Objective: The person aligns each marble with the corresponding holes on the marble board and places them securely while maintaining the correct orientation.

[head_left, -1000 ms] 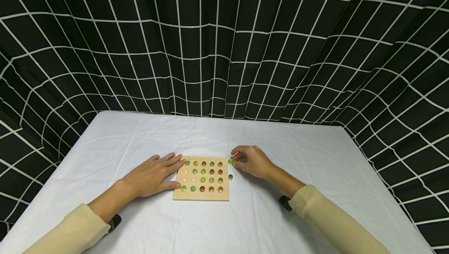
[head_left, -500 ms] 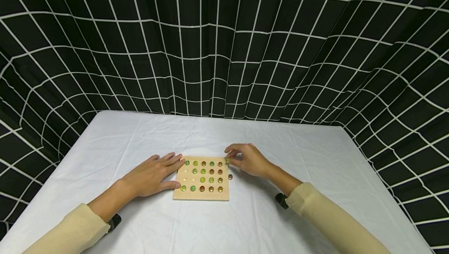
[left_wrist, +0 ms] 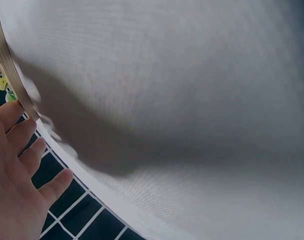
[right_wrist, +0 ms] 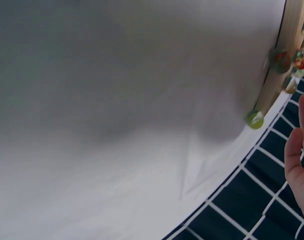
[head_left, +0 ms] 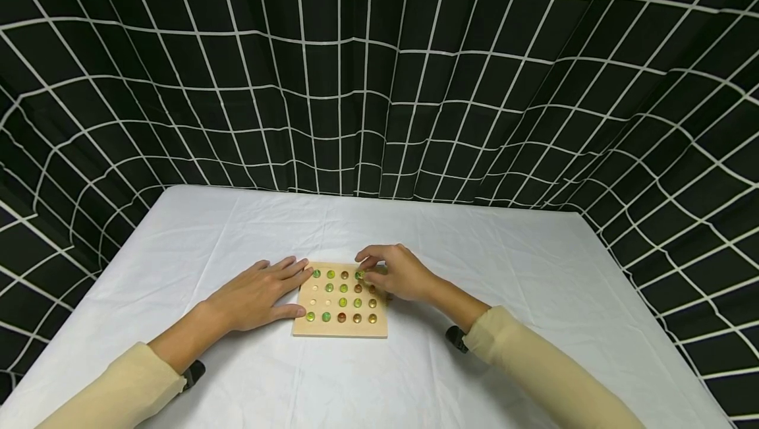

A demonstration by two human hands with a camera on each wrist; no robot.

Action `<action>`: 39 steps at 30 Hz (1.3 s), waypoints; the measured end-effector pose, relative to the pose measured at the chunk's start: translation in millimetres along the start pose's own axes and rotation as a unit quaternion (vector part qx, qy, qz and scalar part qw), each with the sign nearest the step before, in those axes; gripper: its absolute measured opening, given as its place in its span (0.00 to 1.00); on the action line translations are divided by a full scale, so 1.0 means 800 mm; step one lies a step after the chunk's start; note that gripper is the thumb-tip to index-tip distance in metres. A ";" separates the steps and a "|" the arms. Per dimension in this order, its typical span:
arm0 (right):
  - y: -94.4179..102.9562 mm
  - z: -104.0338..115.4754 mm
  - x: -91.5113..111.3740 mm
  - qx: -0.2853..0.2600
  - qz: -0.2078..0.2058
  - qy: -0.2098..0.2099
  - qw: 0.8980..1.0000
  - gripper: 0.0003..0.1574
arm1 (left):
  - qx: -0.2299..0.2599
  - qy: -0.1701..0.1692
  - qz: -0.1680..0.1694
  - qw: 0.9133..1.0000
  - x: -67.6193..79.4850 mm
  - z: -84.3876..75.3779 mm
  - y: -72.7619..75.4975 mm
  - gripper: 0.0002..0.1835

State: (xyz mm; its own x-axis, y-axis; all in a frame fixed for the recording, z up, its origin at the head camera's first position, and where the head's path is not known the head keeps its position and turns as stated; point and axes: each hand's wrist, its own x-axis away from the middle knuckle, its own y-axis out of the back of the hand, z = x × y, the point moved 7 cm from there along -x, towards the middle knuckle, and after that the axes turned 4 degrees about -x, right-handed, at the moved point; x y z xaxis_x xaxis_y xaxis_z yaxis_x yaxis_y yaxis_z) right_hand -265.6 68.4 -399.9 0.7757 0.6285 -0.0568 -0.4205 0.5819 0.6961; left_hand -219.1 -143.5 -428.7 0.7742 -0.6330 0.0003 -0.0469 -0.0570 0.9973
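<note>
A pale wooden board (head_left: 340,331) lies on the table, with green, yellow-green and brown glass marbles (head_left: 342,317) seated in rows of shallow holes. Three holes toward its left side hold no marble. My left hand (head_left: 261,294) rests along the board's left edge, fingers stretched out. Over the board's far right part, my right hand (head_left: 397,273) pinches what appears to be a green marble (head_left: 360,275) between thumb and fingertips. That hand hides the far right corner and some marbles. In the left wrist view, the left fingers (left_wrist: 22,132) lie by the board's edge.
In the right wrist view, a green marble (right_wrist: 255,119) lies at the board's corner and a dark brownish marble (right_wrist: 280,60) beside its right side. A white cloth (head_left: 504,271) covers the table. Black curtains with a white grid (head_left: 379,86) hang around it.
My right hand has moved left from beside the board's far right corner to over the board, carrying a green marble. The left hand stays in place.
</note>
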 end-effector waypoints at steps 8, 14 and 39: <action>-0.020 0.018 -0.010 0.015 0.024 0.031 0.999 0.17 | 0.003 0.002 0.001 1.000 0.002 0.000 0.000 0.41; -0.031 0.029 -0.015 0.011 0.042 0.045 0.998 0.18 | 0.006 0.001 -0.001 1.000 0.001 0.001 0.000 0.41; -0.062 0.046 -0.019 0.055 0.072 0.077 0.993 0.17 | 0.005 -0.004 -0.003 1.000 0.000 0.001 0.000 0.41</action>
State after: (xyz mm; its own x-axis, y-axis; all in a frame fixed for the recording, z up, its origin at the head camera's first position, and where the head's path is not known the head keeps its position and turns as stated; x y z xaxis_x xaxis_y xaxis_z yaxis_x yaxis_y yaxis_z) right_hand -239.3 11.3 -407.3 0.6261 0.7779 -0.0534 -0.4612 0.4247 0.7790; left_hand -219.3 -144.3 -428.8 0.7693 -0.6388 -0.0067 -0.0480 -0.0683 0.9965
